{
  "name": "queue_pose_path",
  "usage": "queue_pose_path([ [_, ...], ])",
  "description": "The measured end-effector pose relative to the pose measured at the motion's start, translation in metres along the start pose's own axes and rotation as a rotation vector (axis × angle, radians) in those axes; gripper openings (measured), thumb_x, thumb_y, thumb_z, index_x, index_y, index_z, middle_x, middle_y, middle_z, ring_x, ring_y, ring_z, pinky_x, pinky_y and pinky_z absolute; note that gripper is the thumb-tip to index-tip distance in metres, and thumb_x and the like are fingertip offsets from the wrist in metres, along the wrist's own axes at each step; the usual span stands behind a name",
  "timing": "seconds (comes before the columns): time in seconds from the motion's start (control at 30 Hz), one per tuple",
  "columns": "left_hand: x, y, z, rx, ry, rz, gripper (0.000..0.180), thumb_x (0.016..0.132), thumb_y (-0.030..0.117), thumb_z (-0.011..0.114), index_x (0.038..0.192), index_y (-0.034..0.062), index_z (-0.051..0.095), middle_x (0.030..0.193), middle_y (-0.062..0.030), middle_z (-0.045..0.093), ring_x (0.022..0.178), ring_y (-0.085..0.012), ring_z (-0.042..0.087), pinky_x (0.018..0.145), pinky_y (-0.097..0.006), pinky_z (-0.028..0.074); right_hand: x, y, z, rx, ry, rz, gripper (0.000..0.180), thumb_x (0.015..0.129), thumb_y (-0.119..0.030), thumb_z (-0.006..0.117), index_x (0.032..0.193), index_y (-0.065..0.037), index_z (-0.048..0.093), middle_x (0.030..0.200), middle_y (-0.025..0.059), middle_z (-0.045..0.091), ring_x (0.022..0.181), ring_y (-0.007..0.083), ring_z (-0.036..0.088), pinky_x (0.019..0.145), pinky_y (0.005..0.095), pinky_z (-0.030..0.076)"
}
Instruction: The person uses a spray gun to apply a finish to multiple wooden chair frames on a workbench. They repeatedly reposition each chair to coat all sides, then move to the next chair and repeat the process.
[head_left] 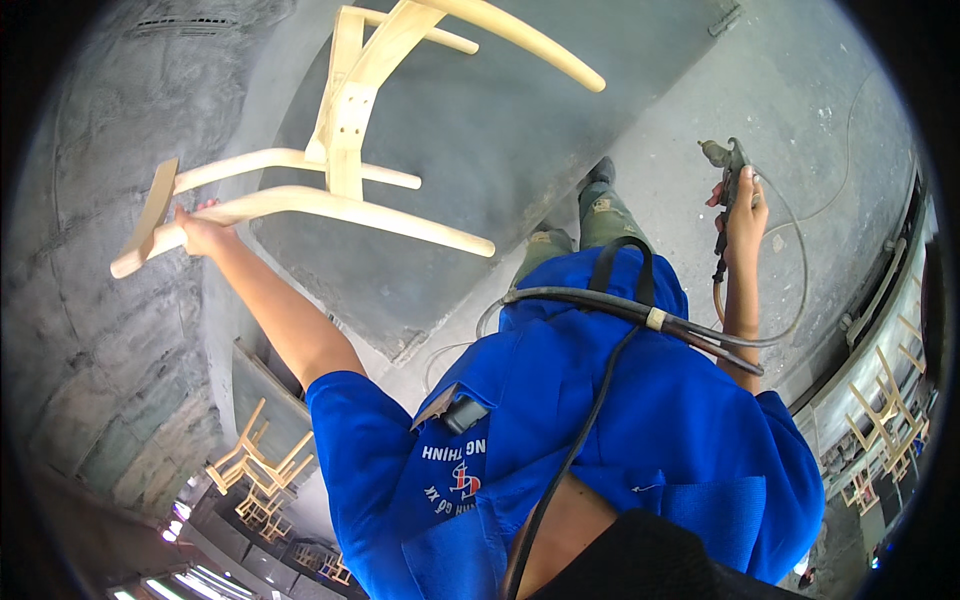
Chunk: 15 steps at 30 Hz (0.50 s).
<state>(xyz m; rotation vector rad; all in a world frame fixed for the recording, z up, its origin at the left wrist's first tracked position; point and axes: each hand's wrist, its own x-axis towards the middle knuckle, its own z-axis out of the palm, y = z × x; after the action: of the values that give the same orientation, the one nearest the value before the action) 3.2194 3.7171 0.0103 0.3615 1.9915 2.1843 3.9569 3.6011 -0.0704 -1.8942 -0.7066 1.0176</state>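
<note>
A bare, pale wooden chair frame (347, 140) with curved legs and joining bars is at the upper left, lying on its side in the air or on a support I cannot see. My left hand (203, 232), arm stretched out, grips one of its legs near the end by a short crosspiece. On the right, my right hand (742, 215) is wrapped around the handle of a spray gun (738, 158), its nozzle end turned toward the upper left. Thin hoses run from the gun. The gun is apart from the chair frame.
A broad dark grey surface (470, 130) spreads beneath the chair frame, beside a pale floor (690, 180). Grey hoses (590, 300) cross my blue shirt at the waist. Several wooden chair frames stand at the lower left (258, 465) and far right (890, 420). A stained grey wall (110, 300) is at left.
</note>
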Motion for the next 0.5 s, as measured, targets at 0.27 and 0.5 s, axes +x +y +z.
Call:
queue_pose_path([
  [0.27,-0.062,0.059,-0.062,0.167,-0.273,0.355,0.073,0.104,0.056,0.039,0.153,0.0039,0.026,0.146,-0.0213,0.044,0.137,-0.0378,0.045,0.109,-0.054,0.043,-0.093,-0.053,0.087,0.201,-0.815,-0.347,0.064,0.104,-0.046,0.051,0.148,0.0,0.049,0.093,0.008,0.069,0.073,0.0088,0.062,0.047,0.0198,0.037],
  [0.5,-0.153,0.112,-0.052,0.186,-0.107,1.06,0.068,0.105,0.06,0.025,0.141,0.0027,0.034,0.139,-0.0212,0.042,0.128,-0.035,0.047,0.106,-0.051,0.045,-0.101,-0.06,0.09,0.16,-0.638,-0.534,0.047,0.103,-0.029,0.058,0.142,-0.005,0.059,0.1,0.0067,0.071,0.079,0.0105,0.064,0.067,0.024,0.049],
])
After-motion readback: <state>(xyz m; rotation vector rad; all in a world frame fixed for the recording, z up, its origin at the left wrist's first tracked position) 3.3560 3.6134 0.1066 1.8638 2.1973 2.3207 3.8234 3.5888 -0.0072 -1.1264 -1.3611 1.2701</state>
